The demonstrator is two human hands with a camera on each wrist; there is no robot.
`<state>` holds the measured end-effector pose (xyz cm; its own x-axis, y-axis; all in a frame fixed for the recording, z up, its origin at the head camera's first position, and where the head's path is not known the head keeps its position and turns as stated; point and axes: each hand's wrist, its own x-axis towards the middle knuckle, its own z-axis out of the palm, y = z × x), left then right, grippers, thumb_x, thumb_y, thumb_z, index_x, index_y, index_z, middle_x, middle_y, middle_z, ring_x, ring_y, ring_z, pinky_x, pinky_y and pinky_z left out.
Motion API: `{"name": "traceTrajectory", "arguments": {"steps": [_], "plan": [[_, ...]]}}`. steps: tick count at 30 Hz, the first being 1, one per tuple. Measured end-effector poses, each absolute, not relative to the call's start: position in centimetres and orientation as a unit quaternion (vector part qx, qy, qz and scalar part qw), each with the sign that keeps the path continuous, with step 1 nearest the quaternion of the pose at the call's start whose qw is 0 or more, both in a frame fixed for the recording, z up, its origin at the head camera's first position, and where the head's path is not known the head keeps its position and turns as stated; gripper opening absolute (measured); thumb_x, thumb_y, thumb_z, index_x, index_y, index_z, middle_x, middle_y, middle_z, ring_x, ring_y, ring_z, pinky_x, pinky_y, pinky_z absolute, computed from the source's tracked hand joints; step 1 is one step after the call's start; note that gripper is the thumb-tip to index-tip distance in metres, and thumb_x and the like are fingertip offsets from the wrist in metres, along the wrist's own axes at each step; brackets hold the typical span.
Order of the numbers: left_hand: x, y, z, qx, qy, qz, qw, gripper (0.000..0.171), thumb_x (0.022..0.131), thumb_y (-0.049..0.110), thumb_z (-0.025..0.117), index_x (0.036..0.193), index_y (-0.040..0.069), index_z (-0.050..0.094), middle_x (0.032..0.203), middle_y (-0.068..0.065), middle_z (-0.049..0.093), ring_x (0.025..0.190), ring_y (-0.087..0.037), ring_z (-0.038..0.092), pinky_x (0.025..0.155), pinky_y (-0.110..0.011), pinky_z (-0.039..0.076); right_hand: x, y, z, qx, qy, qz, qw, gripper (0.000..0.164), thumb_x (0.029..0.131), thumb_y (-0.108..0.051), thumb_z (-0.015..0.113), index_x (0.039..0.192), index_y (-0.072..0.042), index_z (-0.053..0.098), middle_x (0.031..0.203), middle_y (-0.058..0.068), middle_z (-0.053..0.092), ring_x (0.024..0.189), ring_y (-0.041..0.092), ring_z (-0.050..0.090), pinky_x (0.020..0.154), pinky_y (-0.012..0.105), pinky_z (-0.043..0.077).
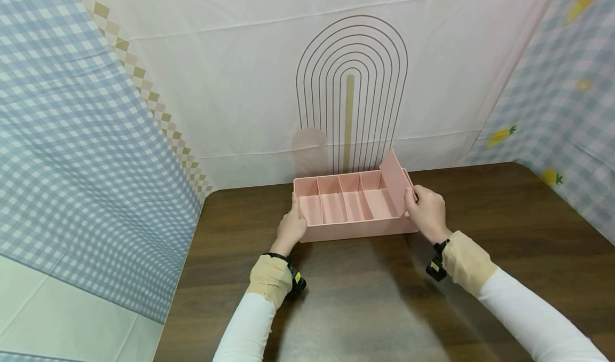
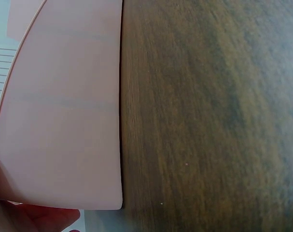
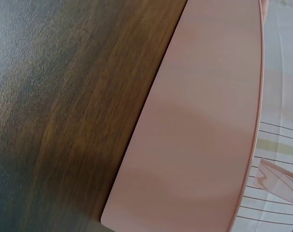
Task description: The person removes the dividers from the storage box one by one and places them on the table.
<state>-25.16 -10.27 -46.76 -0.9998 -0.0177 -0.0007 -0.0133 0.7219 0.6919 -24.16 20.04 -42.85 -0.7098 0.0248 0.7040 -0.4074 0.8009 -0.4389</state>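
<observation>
A pink divided storage box (image 1: 357,230) stands on the brown table, its open compartments facing up. My left hand (image 1: 291,227) holds the box's left end, with a finger along the end wall. In the left wrist view, reddish fingertips (image 2: 52,218) show past the corner of the box wall (image 2: 64,130). At the right end, my right hand (image 1: 427,212) pinches a flat pink divider panel (image 1: 395,179), which stands tilted and rises above the rim. The right wrist view shows mostly the front wall (image 3: 199,121); whether the panel's lower edge touches the box floor is hidden.
The wooden table (image 1: 355,298) extends in front of the box and to both sides. Close behind the box hangs a white cloth (image 1: 240,95) with an arch pattern. Blue checked cloth (image 1: 86,138) hangs at the left, and more checked cloth (image 1: 572,116) at the right.
</observation>
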Motion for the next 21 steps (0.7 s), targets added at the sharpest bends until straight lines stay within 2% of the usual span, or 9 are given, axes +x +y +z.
{"name": "traceTrajectory", "arguments": {"steps": [5, 11, 21], "plan": [[-25.1, -10.3, -46.7, 0.006, -0.928, -0.372, 0.004, 0.063, 0.091, 0.01, 0.033, 0.145, 0.012, 0.002, 0.07, -0.014, 0.054, 0.051, -0.021, 0.045, 0.048, -0.036, 0.037, -23.8, 19.9, -42.7, 0.111, -0.874, 0.307, 0.359, 0.033, 0.088, -0.012, 0.048, 0.055, -0.01, 0.04, 0.049, 0.001, 0.035, 0.043, 0.019, 0.032, 0.045, 0.036, 0.026], [-25.0, -10.3, -46.7, 0.001, -0.933, -0.36, 0.012, 0.063, 0.089, 0.008, 0.033, 0.145, 0.01, 0.003, 0.058, -0.011, 0.048, 0.046, -0.02, 0.039, 0.043, -0.034, 0.032, -23.4, 19.8, -42.7, 0.115, -0.869, 0.32, 0.359, 0.033, 0.088, -0.011, 0.048, 0.056, -0.009, 0.041, 0.049, 0.001, 0.035, 0.043, 0.017, 0.032, 0.044, 0.035, 0.026], [-25.0, -10.3, -46.7, 0.004, -0.933, -0.36, 0.012, 0.063, 0.09, 0.009, 0.033, 0.145, 0.011, 0.003, 0.058, -0.009, 0.047, 0.046, -0.02, 0.04, 0.043, -0.033, 0.032, -22.5, 19.7, -42.5, 0.12, -0.865, 0.333, 0.356, 0.034, 0.089, -0.01, 0.047, 0.056, -0.011, 0.041, 0.048, -0.002, 0.032, 0.043, 0.004, 0.026, 0.043, 0.032, 0.026]]}}
